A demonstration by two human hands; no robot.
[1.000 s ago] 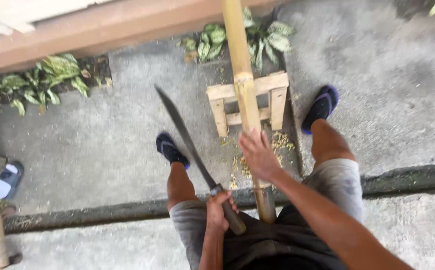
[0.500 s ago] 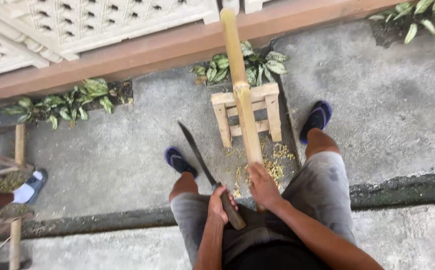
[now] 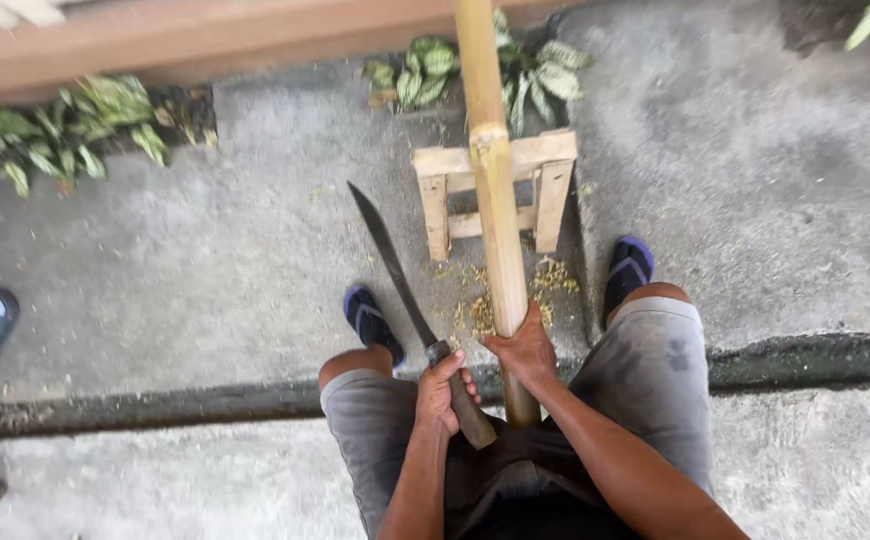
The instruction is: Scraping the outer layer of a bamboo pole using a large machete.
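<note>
— What's he got hold of?

— The right hand (image 3: 527,350) has its fingers wrapped tight round a long bamboo pole (image 3: 492,210), which runs away from them across a small wooden stool (image 3: 545,170). The left hand (image 3: 442,390) is closed round the handle of a machete (image 3: 395,265), blade pointing out past the knuckles.

— Looks awkward?

— Stiff and smooth, I'd guess, light for its length; best gripped low, near a node.

— And the ground?

— Rough concrete floor (image 3: 205,270), shavings (image 3: 475,305) just beyond the fingers, leafy plants (image 3: 425,65) by a wooden beam (image 3: 155,50) farther out.
</note>
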